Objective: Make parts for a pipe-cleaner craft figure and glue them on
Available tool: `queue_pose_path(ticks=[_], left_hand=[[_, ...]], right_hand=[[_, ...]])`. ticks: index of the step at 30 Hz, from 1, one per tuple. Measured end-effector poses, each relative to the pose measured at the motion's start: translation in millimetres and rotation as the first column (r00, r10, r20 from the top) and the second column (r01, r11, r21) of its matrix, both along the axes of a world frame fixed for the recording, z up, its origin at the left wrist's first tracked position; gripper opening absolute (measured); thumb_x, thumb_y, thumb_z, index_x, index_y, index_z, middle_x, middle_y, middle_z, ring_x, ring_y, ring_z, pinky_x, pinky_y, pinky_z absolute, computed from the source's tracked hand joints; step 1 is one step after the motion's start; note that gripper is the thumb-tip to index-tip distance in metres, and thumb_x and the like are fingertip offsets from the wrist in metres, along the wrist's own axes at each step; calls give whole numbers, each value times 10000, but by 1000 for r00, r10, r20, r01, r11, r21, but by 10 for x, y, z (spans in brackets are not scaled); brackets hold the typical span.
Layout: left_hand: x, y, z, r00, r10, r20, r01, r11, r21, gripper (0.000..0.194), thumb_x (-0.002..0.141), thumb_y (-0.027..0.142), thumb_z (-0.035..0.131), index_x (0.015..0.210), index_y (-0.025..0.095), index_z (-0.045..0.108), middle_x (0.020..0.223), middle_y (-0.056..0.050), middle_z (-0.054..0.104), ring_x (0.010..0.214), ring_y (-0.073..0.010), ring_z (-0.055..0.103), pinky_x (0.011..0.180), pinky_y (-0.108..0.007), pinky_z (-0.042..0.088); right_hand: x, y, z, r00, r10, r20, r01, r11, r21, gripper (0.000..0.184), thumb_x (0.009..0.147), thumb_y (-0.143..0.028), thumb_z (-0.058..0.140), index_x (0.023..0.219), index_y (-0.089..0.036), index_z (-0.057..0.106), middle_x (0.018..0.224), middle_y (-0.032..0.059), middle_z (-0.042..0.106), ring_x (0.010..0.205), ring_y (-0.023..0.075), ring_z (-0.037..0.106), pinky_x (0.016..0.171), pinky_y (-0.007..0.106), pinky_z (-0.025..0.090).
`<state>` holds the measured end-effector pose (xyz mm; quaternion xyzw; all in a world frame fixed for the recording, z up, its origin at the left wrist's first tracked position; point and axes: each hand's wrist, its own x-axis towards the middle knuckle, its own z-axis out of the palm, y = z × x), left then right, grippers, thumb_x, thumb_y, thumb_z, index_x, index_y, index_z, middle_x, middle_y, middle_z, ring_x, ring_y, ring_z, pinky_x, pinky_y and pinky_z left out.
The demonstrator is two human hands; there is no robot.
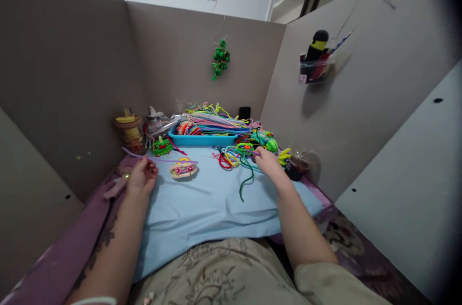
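Observation:
My left hand (143, 176) is closed in a pinch on a long purple pipe cleaner (175, 161), which sticks out on both sides of the fingers. Just right of it on the blue cloth lies a cream fuzzy piece with pink round eyes (183, 169). My right hand (267, 162) is closed at the right side of the cloth, and a short purple strip shows at its fingertips, seemingly another pipe cleaner. Around that hand lie a dark green pipe cleaner (247, 184), red and yellow loops (227, 160) and a green fuzzy piece (245, 146).
A blue tray (204, 140) heaped with colourful pipe cleaners stands at the back. A green fuzzy figure (162, 146) and a tan cup (129, 129) are at left, beside a pink glue gun (116, 188). A dark cup (296, 166) stands at right. Grey panels (202, 55) enclose the table.

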<state>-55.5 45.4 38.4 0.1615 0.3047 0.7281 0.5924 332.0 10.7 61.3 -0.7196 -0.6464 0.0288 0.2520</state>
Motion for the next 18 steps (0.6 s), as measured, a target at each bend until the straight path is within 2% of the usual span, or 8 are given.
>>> queue_pose_path(ticks=[2, 4, 6, 7, 9, 13, 15, 18], left_hand=[[-6, 0, -9, 1000, -1, 1, 1, 1000, 2, 102, 807, 127, 543, 713, 160, 524, 516, 51, 506, 422, -49, 475, 390, -144, 348], [-14, -2, -18, 1000, -6, 0, 6, 1000, 4, 86, 787, 139, 581, 724, 163, 526, 520, 56, 506, 424, -47, 475, 393, -142, 345], [-25, -7, -29, 1000, -11, -2, 11, 1000, 7, 93, 775, 147, 602, 726, 162, 524, 523, 58, 508, 430, -45, 480, 397, -140, 346], [-32, -9, -35, 1000, -13, -2, 13, 1000, 9, 94, 773, 148, 606, 728, 161, 524, 525, 58, 509, 433, -45, 482, 400, -140, 347], [-43, -14, -49, 1000, -12, 1, 12, 1000, 16, 87, 773, 142, 602, 733, 160, 526, 528, 57, 511, 437, -46, 486, 404, -140, 350], [-53, -5, -90, 1000, -6, 22, 5, 1000, 22, 67, 783, 123, 571, 742, 158, 531, 535, 51, 514, 441, -50, 493, 407, -144, 355], [-52, 9, -113, 1000, -13, 26, 12, 1000, 28, 70, 779, 128, 578, 736, 156, 530, 533, 51, 508, 438, -49, 489, 404, -143, 351], [-44, 36, -137, 999, -26, 19, 25, 999, 47, 101, 769, 137, 597, 703, 150, 522, 538, 48, 510, 440, -46, 489, 403, -138, 361]], right_hand=[[-295, 125, 68, 982, 185, -45, -189, 975, -118, 183, 800, -163, 402, 831, -174, 583, 735, 36, 640, 656, 144, 558, 570, 212, 346], [-606, 275, 55, 932, 347, -107, -362, 902, -233, 198, 812, -163, 397, 831, -168, 594, 704, 21, 637, 610, 130, 547, 562, 208, 350], [-879, 430, -12, 874, 466, -139, -486, 829, -275, 194, 832, -192, 419, 847, -171, 612, 765, 17, 653, 638, 124, 555, 577, 201, 361], [-983, 504, -51, 862, 486, -144, -506, 807, -305, 206, 850, -219, 420, 851, -176, 621, 785, 17, 662, 654, 125, 561, 580, 200, 366], [-1105, 633, -115, 884, 458, -90, -459, 818, -346, 218, 866, -258, 439, 851, -177, 640, 825, 30, 678, 699, 135, 578, 599, 201, 376], [-1058, 798, -119, 952, 306, 15, -287, 905, -314, 225, 874, -232, 445, 875, -142, 651, 960, 102, 682, 822, 170, 600, 649, 209, 383], [-1000, 836, -49, 960, 277, 27, -258, 921, -293, 233, 877, -221, 432, 876, -132, 647, 973, 120, 676, 827, 181, 600, 650, 218, 381], [-996, 857, 148, 963, 267, 25, -254, 937, -242, 245, 884, -219, 398, 895, -140, 630, 884, 94, 676, 760, 173, 590, 639, 228, 373]])
